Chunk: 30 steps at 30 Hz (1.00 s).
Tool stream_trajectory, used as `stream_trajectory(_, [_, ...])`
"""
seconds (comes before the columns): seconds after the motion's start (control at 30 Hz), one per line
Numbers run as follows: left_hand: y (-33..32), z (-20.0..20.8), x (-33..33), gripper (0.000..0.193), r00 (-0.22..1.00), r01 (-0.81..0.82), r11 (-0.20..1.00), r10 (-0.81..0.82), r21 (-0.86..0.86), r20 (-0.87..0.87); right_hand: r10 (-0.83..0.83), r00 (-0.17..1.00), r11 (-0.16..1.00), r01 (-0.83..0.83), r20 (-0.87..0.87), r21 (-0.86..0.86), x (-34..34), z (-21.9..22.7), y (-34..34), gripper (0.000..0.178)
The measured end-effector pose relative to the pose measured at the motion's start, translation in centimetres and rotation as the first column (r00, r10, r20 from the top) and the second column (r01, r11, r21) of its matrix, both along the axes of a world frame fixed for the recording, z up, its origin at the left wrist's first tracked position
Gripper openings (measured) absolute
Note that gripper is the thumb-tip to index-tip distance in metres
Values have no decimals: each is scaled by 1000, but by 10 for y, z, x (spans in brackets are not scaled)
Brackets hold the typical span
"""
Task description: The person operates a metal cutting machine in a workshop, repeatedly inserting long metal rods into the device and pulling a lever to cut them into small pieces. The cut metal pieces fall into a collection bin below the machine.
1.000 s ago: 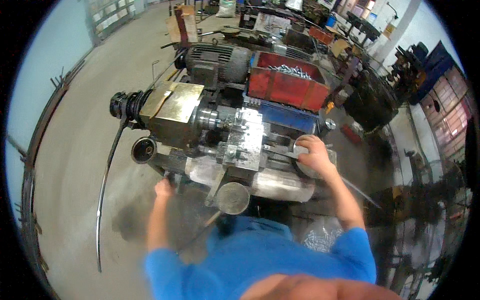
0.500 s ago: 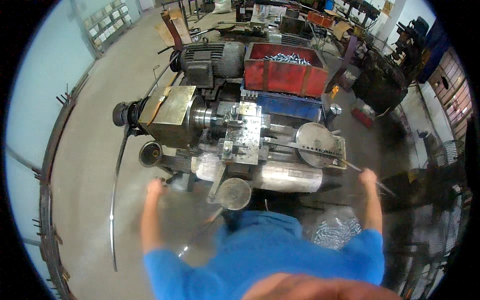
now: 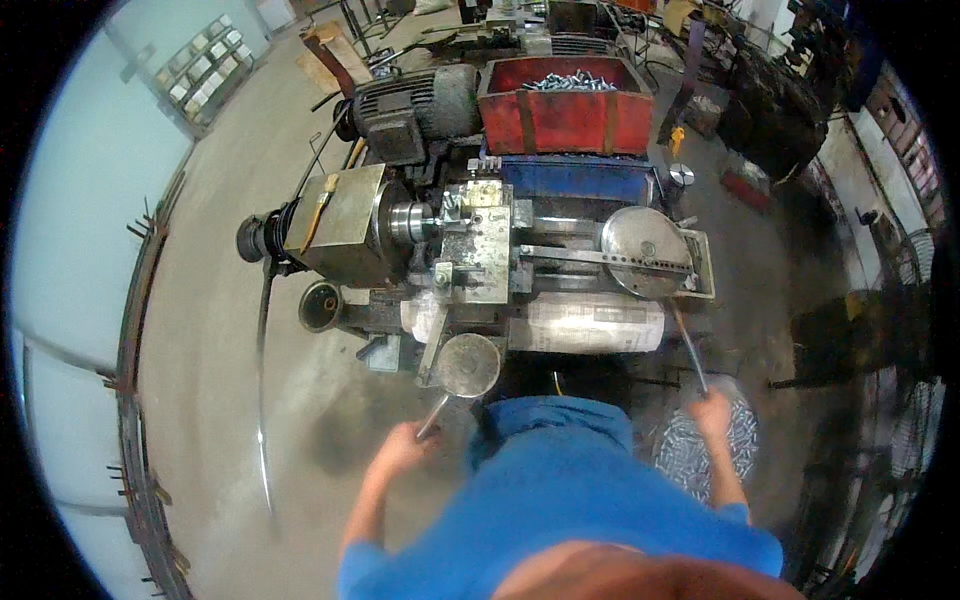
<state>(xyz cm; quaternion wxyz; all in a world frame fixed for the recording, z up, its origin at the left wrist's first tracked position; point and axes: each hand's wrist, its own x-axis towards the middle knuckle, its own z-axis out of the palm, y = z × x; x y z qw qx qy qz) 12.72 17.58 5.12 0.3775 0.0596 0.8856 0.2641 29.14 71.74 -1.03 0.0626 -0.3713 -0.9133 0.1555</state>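
A small metal lathe stands in front of me. My left hand (image 3: 402, 447) is wrapped round a short metal lever (image 3: 436, 410), which runs from the near round disc (image 3: 469, 366). My right hand (image 3: 712, 412) grips a long rod lever (image 3: 688, 342) that reaches down from under the large round disc (image 3: 640, 238) at the machine's right end. A perforated flat bar (image 3: 570, 256) links the large disc to the tool slide (image 3: 490, 250). Left of the slide is the spindle chuck (image 3: 408, 222), next to the headstock box (image 3: 340, 210), where a brush (image 3: 318, 215) lies.
Behind the lathe, a red bin (image 3: 565, 115) of metal pieces stands above a blue tray (image 3: 575, 180), beside a motor (image 3: 420, 110). A bag of metal parts (image 3: 740, 440) lies beside my right hand. A long thin rod (image 3: 262, 400) extends at left.
My left hand has come right and nearer, from free space at the lathe's left onto the short lever. My right hand has drawn its lever nearer and to the left.
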Motion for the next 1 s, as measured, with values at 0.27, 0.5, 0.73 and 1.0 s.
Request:
stream_trajectory(0.27, [-1,-8,-5,25,995,24,1000,-24,-1,-99,-29,993,969,-1,-117,-247,1,-2,-45,32])
stream_trajectory(0.5, [3,-9,-4,25,982,25,999,-32,-42,-187,-104,994,941,83,-46,-328,-6,20,-58,33])
stream_trajectory(0.73, [-6,-23,-2,26,996,-22,999,19,-35,-90,2,991,994,-17,137,108,-12,7,29,51])
stream_trajectory(1.0, [5,-28,4,27,997,37,999,-37,1,-72,-51,979,851,-59,195,521,-116,5,192,43])
